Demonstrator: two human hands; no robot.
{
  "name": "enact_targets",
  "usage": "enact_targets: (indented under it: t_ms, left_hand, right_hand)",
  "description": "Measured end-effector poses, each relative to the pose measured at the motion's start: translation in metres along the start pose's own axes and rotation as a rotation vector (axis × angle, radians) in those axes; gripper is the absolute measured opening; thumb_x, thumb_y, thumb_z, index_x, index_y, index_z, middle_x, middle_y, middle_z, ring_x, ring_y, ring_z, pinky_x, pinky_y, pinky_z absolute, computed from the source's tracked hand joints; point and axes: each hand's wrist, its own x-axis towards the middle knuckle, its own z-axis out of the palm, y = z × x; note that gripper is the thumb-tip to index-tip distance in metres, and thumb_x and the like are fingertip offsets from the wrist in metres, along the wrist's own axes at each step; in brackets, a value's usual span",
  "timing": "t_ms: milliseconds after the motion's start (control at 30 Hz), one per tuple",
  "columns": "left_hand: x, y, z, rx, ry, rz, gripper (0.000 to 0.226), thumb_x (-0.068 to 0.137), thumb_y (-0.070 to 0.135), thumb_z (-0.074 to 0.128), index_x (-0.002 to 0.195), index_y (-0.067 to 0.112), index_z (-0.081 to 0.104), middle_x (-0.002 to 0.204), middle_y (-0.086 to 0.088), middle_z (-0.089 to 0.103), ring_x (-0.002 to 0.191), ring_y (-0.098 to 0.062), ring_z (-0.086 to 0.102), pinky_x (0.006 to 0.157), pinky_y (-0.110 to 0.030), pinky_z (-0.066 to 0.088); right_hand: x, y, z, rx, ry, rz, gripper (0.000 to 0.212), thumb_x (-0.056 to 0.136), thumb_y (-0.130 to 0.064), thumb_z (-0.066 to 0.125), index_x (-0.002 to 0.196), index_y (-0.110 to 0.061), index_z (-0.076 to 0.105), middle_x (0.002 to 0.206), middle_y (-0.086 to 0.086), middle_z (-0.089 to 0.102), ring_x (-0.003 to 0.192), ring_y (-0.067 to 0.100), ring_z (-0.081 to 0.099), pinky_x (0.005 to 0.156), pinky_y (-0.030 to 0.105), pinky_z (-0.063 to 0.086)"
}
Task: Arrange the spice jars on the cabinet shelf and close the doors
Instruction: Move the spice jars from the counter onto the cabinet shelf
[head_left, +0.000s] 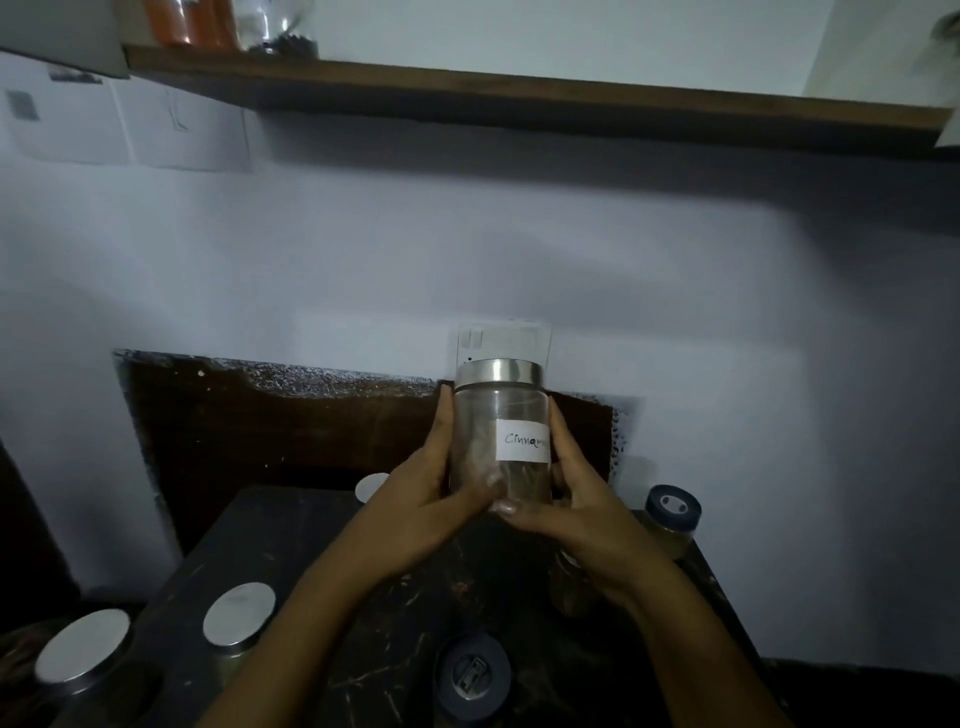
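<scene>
Dim shot, both hands up in front holding one clear glass jar (500, 436) upright above the dark marble counter (322, 530), roughly centre frame. Left hand (434, 493) wraps the jar's left side, fingers curled round the glass, thumb across the lower front. Right hand (576, 499) cups the right side, fingers closed on the glass, thumb tip meeting the left thumb near the jar's base. Jar has a steel lid (498, 373) and a white label (522, 440) with handwriting that reads "Cinnam", the rest hidden by the right fingers; brownish contents in the lower half. Behind it, a white switch plate (501, 340) on the pale wall, with a dark wooden panel (270, 431) below. On the counter: a steel-lidded jar (239, 616) front left, another steel-lidded jar (83, 652) at the far left edge, a third lid (370, 486) just showing behind the left wrist, a dark-capped jar (471, 675) between the forearms near the bottom, and a blue-capped jar (671, 519) with yellowish contents to the right, apart from the hands. High above, a wooden shelf (519, 93) runs across; on its left end sit an orange container (187, 21) and a glass jar with dark contents (280, 31), blurred.
</scene>
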Motion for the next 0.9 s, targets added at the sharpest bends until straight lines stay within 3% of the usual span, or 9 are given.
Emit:
enact_targets:
  t_ms: [67,167,300,400,500,633,733,833,900]
  left_hand:
    - [0.0,0.002,-0.007,0.087,-0.045,-0.032,0.108,0.067,0.067,0.053,0.133,0.047,-0.03,0.113,0.033,0.04,0.081,0.026,0.054,0.062,0.004,0.04]
    - [0.005,0.003,-0.014,0.151,-0.048,-0.05,0.118,0.063,0.07,0.056,0.134,0.042,-0.035,0.118,0.022,0.044,0.083,0.027,0.054,0.066,0.005,0.04]
    - [0.013,0.008,-0.028,0.128,-0.012,-0.046,0.111,0.066,0.072,0.056,0.135,0.048,-0.028,0.135,0.021,0.045,0.097,0.015,0.055,0.08,-0.001,0.042]
    - [0.023,0.017,-0.048,0.074,0.004,-0.008,0.108,0.067,0.068,0.058,0.136,0.051,-0.024,0.128,0.036,0.037,0.101,0.025,0.047,0.081,0.001,0.04]
    - [0.04,0.027,-0.073,0.115,0.055,0.033,0.102,0.071,0.058,0.057,0.136,0.053,-0.022,0.123,0.027,0.048,0.1,0.017,0.054,0.077,0.0,0.043]
    - [0.061,0.043,-0.101,0.126,0.142,0.082,0.088,0.078,0.052,0.05,0.129,0.06,-0.021,0.125,0.02,0.043,0.094,0.008,0.054,0.069,0.001,0.044]
    - [0.079,0.058,-0.124,0.184,0.204,0.139,0.081,0.074,0.057,0.044,0.122,0.064,-0.021,0.125,0.024,0.04,0.093,0.011,0.052,0.072,0.001,0.042]
    - [0.1,0.072,-0.151,0.219,0.283,0.214,0.081,0.079,0.054,0.043,0.131,0.059,-0.018,0.121,0.025,0.048,0.096,0.012,0.053,0.076,0.0,0.04]
    - [0.113,0.079,-0.167,0.221,0.325,0.266,0.08,0.089,0.04,0.048,0.137,0.056,-0.014,0.119,0.027,0.053,0.102,0.01,0.055,0.081,-0.003,0.043]
  right_hand:
    - [0.002,-0.005,-0.006,-0.038,-0.022,-0.01,0.114,0.054,-0.04,0.081,0.139,-0.059,0.008,0.136,-0.014,0.045,0.122,0.009,0.05,0.1,0.038,0.047]
    - [0.009,-0.016,-0.012,-0.133,-0.034,-0.055,0.117,0.049,-0.051,0.084,0.136,-0.064,0.006,0.132,-0.02,0.046,0.117,0.008,0.054,0.097,0.037,0.05]
    - [0.023,-0.029,-0.017,-0.194,-0.044,-0.102,0.108,0.056,-0.045,0.081,0.129,-0.072,0.006,0.129,-0.024,0.044,0.114,0.006,0.057,0.092,0.032,0.052]
    - [0.042,-0.041,-0.019,-0.203,-0.038,-0.139,0.1,0.067,-0.037,0.079,0.127,-0.074,0.007,0.12,-0.026,0.047,0.1,-0.01,0.06,0.075,0.014,0.053]
    - [0.066,-0.062,-0.015,-0.223,-0.016,-0.212,0.099,0.073,-0.033,0.077,0.128,-0.073,0.006,0.112,-0.037,0.042,0.09,-0.021,0.057,0.064,0.005,0.048]
    - [0.094,-0.096,-0.008,-0.273,0.069,-0.307,0.099,0.071,-0.035,0.078,0.123,-0.077,0.006,0.109,-0.041,0.038,0.088,-0.005,0.064,0.063,0.008,0.051]
    - [0.118,-0.122,-0.003,-0.341,0.112,-0.406,0.101,0.075,-0.032,0.076,0.127,-0.074,0.0,0.116,-0.028,0.042,0.093,-0.004,0.058,0.064,0.006,0.05]
    - [0.145,-0.151,0.0,-0.41,0.185,-0.51,0.103,0.075,-0.029,0.076,0.123,-0.075,-0.004,0.125,-0.017,0.048,0.098,0.0,0.059,0.065,0.005,0.048]
    - [0.161,-0.169,0.002,-0.471,0.243,-0.561,0.106,0.074,-0.029,0.076,0.124,-0.073,-0.006,0.131,-0.016,0.048,0.1,-0.001,0.058,0.066,0.004,0.046]
